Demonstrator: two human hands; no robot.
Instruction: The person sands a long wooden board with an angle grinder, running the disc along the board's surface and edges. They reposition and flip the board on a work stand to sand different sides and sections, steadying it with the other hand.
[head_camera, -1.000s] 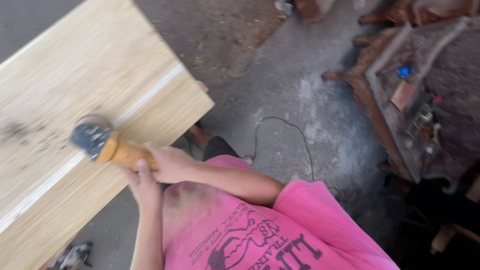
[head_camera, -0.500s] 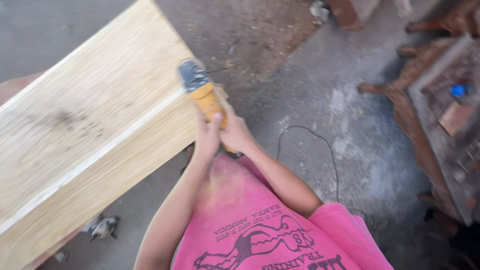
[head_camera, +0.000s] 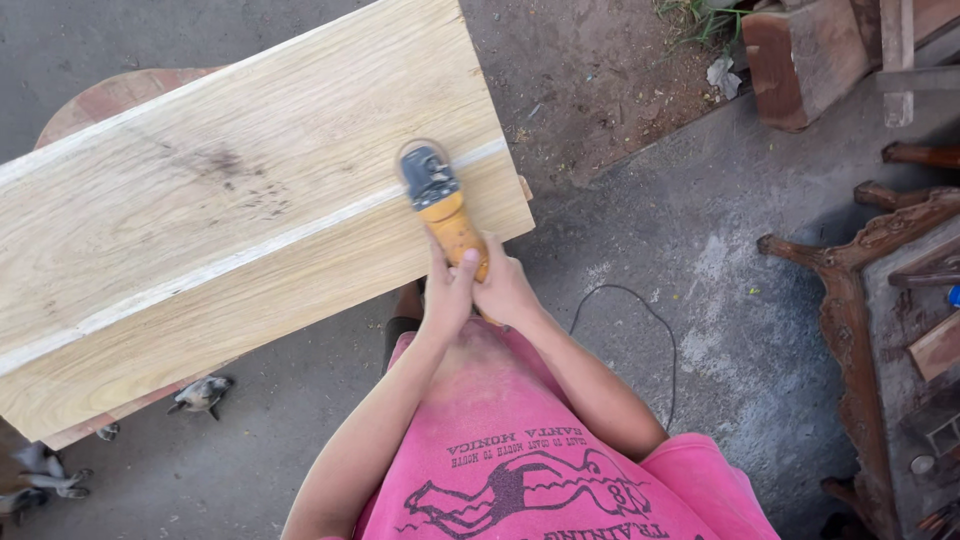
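Item: yellow-bodied handheld power grinder with a dark grey head (head_camera: 440, 205), lying on the near right part of a broad pale wooden plank (head_camera: 230, 220), its head sitting on the light stripe that is running along the board.

Left hand (head_camera: 447, 290): wrapping closed around the yellow handle, thumb lying up along it.

Right hand (head_camera: 505, 292): closing around the handle's rear end, touching the left hand.

Surroundings: thin black cable (head_camera: 640, 320) looping over the grey concrete floor (head_camera: 700, 230); dark carved wooden furniture (head_camera: 880, 300) standing at the right; a reddish timber block (head_camera: 800, 60) resting at top right; small birds (head_camera: 203, 393) standing under the plank's near edge.
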